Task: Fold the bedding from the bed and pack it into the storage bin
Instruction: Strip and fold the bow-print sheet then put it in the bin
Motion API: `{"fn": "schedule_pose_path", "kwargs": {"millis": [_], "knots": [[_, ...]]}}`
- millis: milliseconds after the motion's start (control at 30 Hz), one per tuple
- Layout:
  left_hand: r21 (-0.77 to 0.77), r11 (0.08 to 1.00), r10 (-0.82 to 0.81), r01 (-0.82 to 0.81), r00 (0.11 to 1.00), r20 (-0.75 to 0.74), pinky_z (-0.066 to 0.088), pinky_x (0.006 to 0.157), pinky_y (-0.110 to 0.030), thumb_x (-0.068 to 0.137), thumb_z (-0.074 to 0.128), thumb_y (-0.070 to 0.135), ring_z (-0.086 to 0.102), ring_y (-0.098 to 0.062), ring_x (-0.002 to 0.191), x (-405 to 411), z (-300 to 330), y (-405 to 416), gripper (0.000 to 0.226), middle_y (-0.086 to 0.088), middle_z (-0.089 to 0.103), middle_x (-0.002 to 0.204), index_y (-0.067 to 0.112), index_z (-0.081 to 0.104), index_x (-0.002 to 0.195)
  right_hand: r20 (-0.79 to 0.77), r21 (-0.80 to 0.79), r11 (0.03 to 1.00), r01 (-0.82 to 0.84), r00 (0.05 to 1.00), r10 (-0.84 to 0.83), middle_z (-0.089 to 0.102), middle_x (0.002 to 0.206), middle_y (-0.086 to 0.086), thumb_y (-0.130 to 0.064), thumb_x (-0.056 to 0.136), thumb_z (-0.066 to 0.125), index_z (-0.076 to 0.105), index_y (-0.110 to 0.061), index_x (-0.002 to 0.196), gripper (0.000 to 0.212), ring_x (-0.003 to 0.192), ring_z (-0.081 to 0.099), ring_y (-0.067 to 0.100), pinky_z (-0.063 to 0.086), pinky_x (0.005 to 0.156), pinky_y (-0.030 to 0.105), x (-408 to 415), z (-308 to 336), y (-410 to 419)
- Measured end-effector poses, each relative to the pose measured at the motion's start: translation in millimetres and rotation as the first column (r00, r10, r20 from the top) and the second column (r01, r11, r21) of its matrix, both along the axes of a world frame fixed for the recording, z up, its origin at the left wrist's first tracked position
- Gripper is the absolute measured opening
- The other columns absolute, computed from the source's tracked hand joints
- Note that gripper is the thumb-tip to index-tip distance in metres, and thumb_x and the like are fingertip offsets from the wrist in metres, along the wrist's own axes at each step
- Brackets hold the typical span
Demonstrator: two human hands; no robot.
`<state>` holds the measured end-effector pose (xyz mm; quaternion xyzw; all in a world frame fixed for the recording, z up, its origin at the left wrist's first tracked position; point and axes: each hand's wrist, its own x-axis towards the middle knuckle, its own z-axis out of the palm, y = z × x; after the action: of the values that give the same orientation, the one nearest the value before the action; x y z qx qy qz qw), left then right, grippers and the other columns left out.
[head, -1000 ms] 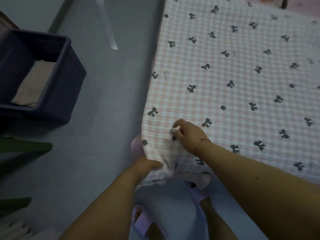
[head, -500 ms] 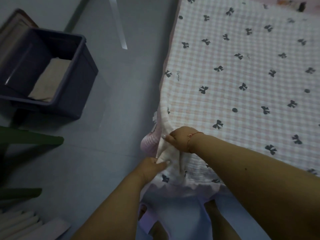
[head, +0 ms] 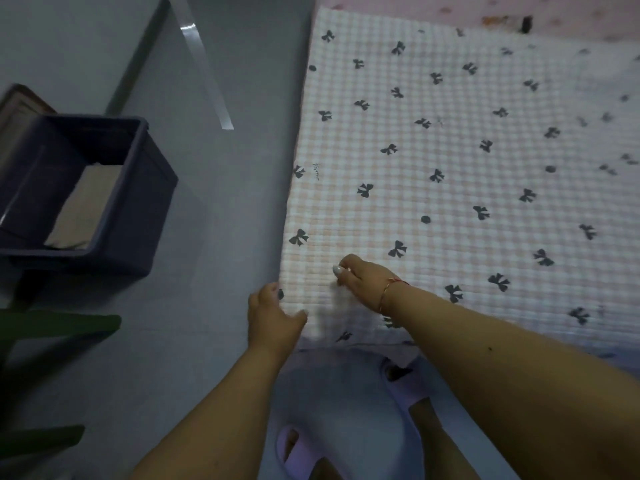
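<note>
The bed (head: 571, 15) filled the frame from twelve to four o'clock, its pink surface showing only along the far edge. A checked quilt (head: 433, 150) printed with dark bows lay spread flat over it, its near corner hanging just past the edge. The grey floor (head: 214, 209) took up the rest. At nine o'clock a dark storage bin (head: 145, 188) stood on it, well apart from the bed, with a folded tan cloth (head: 85, 206) inside. At six o'clock two pale slippers (head: 408, 389) rested on the floor.
</note>
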<state>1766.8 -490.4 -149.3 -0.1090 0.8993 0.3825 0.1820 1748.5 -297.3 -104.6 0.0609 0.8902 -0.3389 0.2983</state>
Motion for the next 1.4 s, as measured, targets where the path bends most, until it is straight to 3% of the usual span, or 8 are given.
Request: {"fn": "schedule_pose_path", "kwargs": {"millis": [133, 300, 367, 600, 900, 1100, 1233, 1400], "knots": [[0.028, 0.993, -0.118, 0.119, 0.993, -0.023, 0.044, 0.098, -0.031, 0.079, 0.072, 0.024, 0.050, -0.019, 0.116, -8.7, 37.6, 41.9, 0.063, -0.006, 0.044, 0.131, 0.011, 0.045, 0.134, -0.024, -0.024, 0.974, 0.226, 0.974, -0.227, 0.061, 0.112, 0.012, -0.050, 0.098, 0.028, 0.048, -0.017, 0.117, 0.043, 0.101, 0.057, 0.030, 0.046, 0.087, 0.036, 20.5, 23.2, 41.3], [0.143, 0.943, -0.309, 0.301, 0.950, 0.039, 0.047, 0.071, -0.023, 0.086, 0.066, 0.025, 0.059, -0.014, 0.085, -3.2, 78.7, 110.0, 0.031, -0.001, 0.060, 0.097, 0.016, 0.055, 0.114, 0.016, -0.045, 0.900, 0.434, 0.901, -0.434, 0.062, 0.108, 0.013, -0.055, 0.096, 0.026, 0.052, -0.012, 0.115, 0.054, 0.098, 0.060, 0.032, 0.048, 0.092, 0.048, 49.9, 50.4, 102.9], [0.169, 0.919, -0.371, 0.356, 0.926, 0.068, 0.052, 0.073, -0.029, 0.088, 0.064, 0.027, 0.063, -0.018, 0.083, 3.1, 88.5, 137.8, 0.021, -0.003, 0.063, 0.090, 0.018, 0.058, 0.106, 0.009, -0.056, 0.876, 0.479, 0.878, -0.479, 0.062, 0.104, 0.014, -0.056, 0.096, 0.026, 0.053, -0.011, 0.114, 0.055, 0.097, 0.060, 0.030, 0.048, 0.091, 0.049, 64.6, 55.1, 125.9], [0.177, 0.861, -0.497, 0.477, 0.863, 0.087, 0.058, 0.073, -0.033, 0.089, 0.065, 0.025, 0.067, -0.016, 0.077, 38.6, 114.2, 263.6, 0.012, -0.005, 0.066, 0.087, 0.016, 0.061, 0.095, 0.022, -0.159, 0.737, 0.657, 0.748, -0.663, 0.064, 0.106, 0.012, -0.055, 0.096, 0.029, 0.056, -0.007, 0.113, 0.057, 0.091, 0.061, 0.027, 0.049, 0.092, 0.045, 119.9, 71.1, 239.8], [0.151, 0.793, -0.607, 0.590, 0.786, 0.117, 0.055, 0.069, -0.032, 0.090, 0.063, 0.022, 0.066, -0.018, 0.076, 89.9, 128.5, 444.5, 0.009, -0.007, 0.066, 0.088, 0.013, 0.061, 0.088, 0.042, -0.158, 0.553, 0.818, 0.565, -0.824, 0.061, 0.090, 0.010, -0.051, 0.098, 0.031, 0.057, -0.005, 0.111, 0.054, 0.079, 0.057, 0.021, 0.049, 0.074, 0.032, 213.9, 97.7, 439.9], [0.148, 0.697, -0.716, 0.701, 0.690, 0.106, 0.058, 0.073, -0.037, 0.089, 0.063, 0.022, 0.067, -0.017, 0.074, 120.0, 135.6, 561.3, 0.009, -0.007, 0.067, 0.087, 0.013, 0.062, 0.088, 0.039, -0.056, 0.434, 0.899, 0.436, -0.899, 0.061, 0.120, 0.018, -0.054, 0.096, 0.032, 0.054, -0.004, 0.121, 0.061, 0.101, 0.058, 0.028, 0.046, 0.098, 0.044, 269.7, 96.0, 552.3], [0.174, 0.645, -0.764, 0.744, 0.635, 0.120, 0.058, 0.075, -0.038, 0.088, 0.065, 0.021, 0.066, -0.018, 0.073, 134.4, 133.1, 626.1, 0.009, -0.007, 0.068, 0.085, 0.013, 0.063, 0.086, 0.033, -0.029, 0.358, 0.933, 0.359, -0.933, 0.060, 0.121, 0.018, -0.051, 0.096, 0.037, 0.050, -0.019, 0.088, 0.034, 0.095, 0.051, 0.021, 0.045, 0.095, 0.036, 300.4, 88.1, 596.7], [0.196, 0.579, -0.815, 0.792, 0.561, 0.142, 0.057, 0.073, -0.038, 0.088, 0.065, 0.021, 0.066, -0.018, 0.070, 135.2, 122.2, 696.5, 0.011, -0.008, 0.068, 0.085, 0.010, 0.063, 0.087, 0.066, 0.003, 0.257, 0.966, 0.256, -0.964, 0.061, 0.097, 0.013, -0.047, 0.094, 0.046, 0.042, -0.020, 0.066, 0.039, 0.095, 0.061, 0.028, 0.051, 0.091, 0.037, 316.8, 75.4, 644.6]]}}
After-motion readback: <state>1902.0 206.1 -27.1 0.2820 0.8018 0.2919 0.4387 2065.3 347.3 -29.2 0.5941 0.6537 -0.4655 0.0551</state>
